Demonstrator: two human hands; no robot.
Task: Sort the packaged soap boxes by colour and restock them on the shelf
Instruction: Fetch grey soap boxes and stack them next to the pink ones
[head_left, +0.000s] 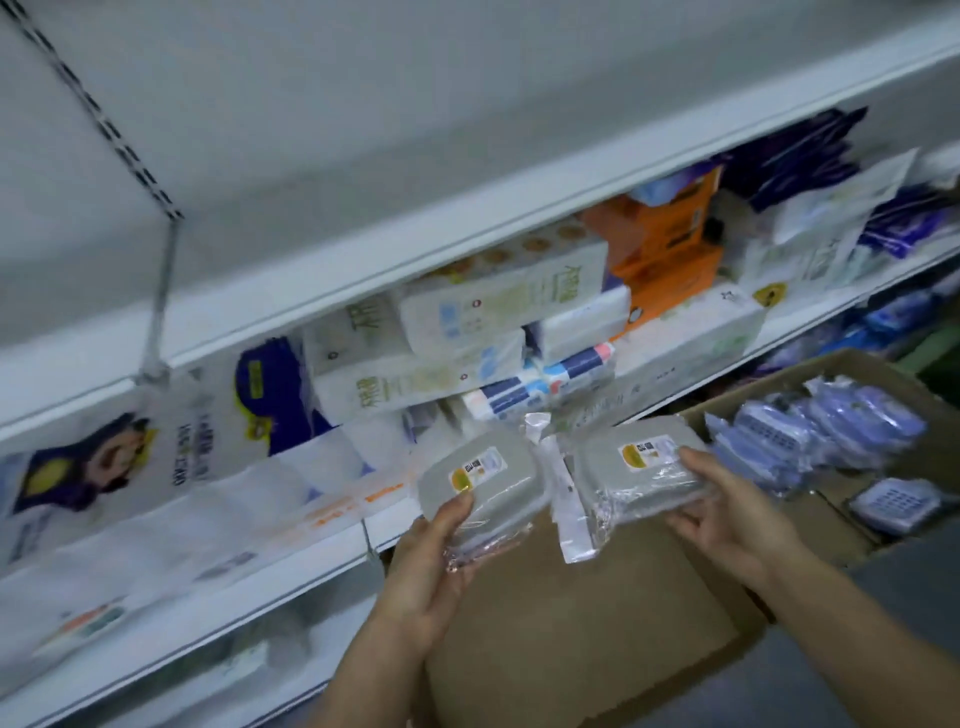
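My left hand (431, 566) grips a grey soap box (483, 488) wrapped in clear plastic, thumb on its top near a yellow label. My right hand (727, 514) grips a second grey soap box (631, 473) of the same kind, held just to the right of the first. Both boxes hover in front of the white shelf (322, 551), above a cardboard box (571, 623). Several blue soap boxes (815, 431) in plastic lie in the cardboard box at the right.
The shelf level behind holds white tissue packs (467, 322), orange cartons (660, 244) and purple packs (795, 156). Wrapped paper rolls (130, 467) fill the left of the shelf. A slotted upright (98, 114) runs up the back panel. The view is blurred.
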